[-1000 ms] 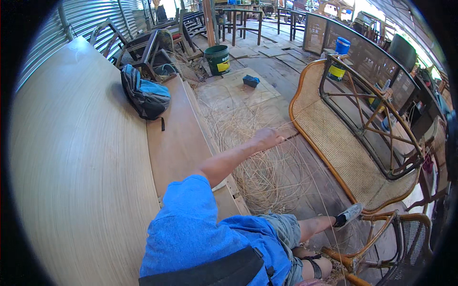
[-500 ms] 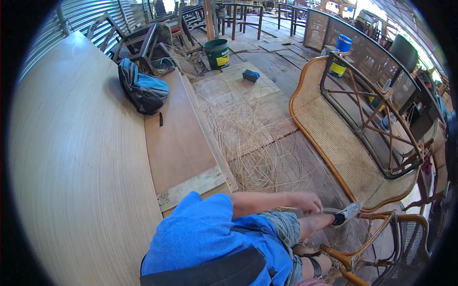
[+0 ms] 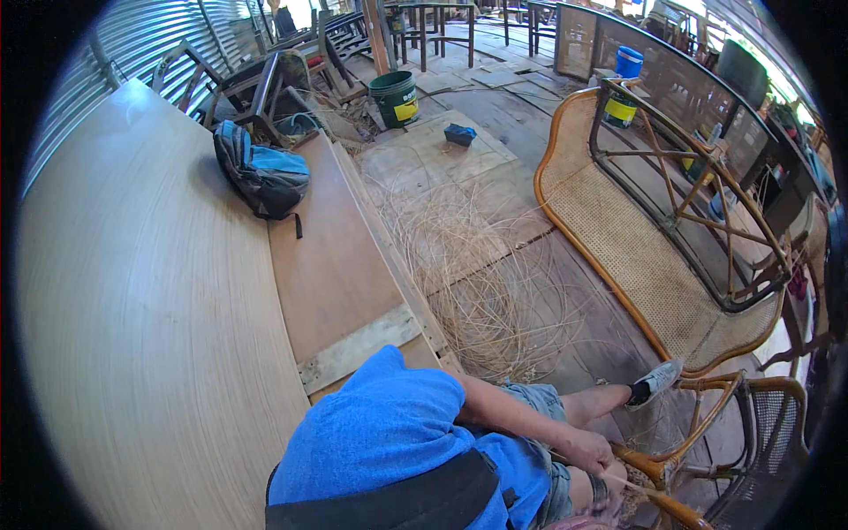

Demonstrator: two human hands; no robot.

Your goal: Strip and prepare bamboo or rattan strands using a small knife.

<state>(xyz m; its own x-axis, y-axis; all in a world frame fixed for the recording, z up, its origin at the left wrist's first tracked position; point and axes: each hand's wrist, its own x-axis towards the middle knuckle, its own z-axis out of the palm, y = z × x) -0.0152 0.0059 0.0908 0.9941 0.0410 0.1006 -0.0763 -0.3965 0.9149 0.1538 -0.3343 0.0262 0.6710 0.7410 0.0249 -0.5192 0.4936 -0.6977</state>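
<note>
My left hand (image 3: pixel 590 450) is closed, its fingers pinched on a thin pale rattan strip (image 3: pixel 629 485). The strip runs from the fingers toward the curved rattan chair frame (image 3: pixel 649 465) at my knees. At the lower edge, a blurred bit of my right hand (image 3: pixel 579 523) shows; its fingers cannot be made out. Beside my foot stands the chair's woven cane panel (image 3: pixel 777 433). A dark band (image 3: pixel 601 491) circles my leg near the left hand.
Loose rattan strands (image 3: pixel 481 291) lie tangled on the wooden floor. A cane-woven settee (image 3: pixel 609 230) lies tipped at right. Left are a large pale board (image 3: pixel 150 309) and a backpack (image 3: pixel 261 172). Farther off stand a green bucket (image 3: pixel 394 99) and a small dark container (image 3: pixel 459 134).
My left hand has come down and toward the chair frame, from above my shin to beside my knee. The view has shifted slightly.
</note>
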